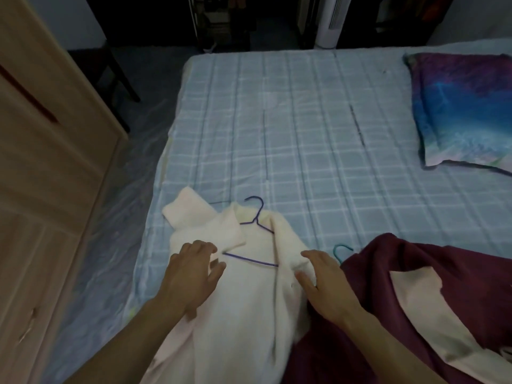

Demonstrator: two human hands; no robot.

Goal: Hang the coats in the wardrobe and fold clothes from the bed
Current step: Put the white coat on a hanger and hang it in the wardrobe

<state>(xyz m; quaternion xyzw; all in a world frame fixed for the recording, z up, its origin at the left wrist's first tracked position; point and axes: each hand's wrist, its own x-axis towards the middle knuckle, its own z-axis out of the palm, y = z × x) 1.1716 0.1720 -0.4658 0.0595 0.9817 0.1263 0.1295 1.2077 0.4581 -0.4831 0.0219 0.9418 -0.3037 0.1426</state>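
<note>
Head cam: my cream coat [249, 300] lies by the bed's [304, 134] near left edge, purple wire hanger [256, 218] inside the shoulders. Left hand [191, 273] and right hand [324, 284] rest flat on the lapels, gripping nothing. Seems I'm fitting the hanger; next, close the front and grab the hook.

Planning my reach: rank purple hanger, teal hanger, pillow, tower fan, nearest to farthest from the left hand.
1. Purple hanger, in the cream coat beside the left hand.
2. Teal hanger, further right.
3. Pillow, far right.
4. Tower fan, beyond the bed.
</note>
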